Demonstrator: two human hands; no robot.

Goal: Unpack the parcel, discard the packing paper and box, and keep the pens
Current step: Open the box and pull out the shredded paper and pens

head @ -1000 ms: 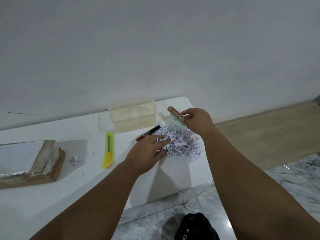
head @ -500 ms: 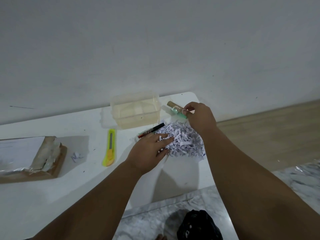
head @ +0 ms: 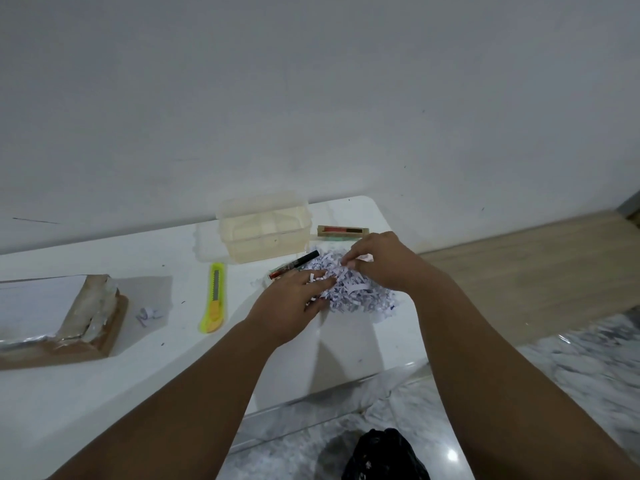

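Both hands are in the shredded paper at centre frame: left hand flat, grip open, right hand pinching strips. One pen lies touching the pile's left edge, the boxed pens just above it on the white surface.

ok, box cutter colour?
Box cutter: yellow-green body with an orange slider end, clearest in the head view, left of the hands.

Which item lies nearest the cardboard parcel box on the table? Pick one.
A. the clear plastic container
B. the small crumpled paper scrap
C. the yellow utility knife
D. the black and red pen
B: the small crumpled paper scrap lies just right of the cardboard parcel box, closer than the yellow utility knife.
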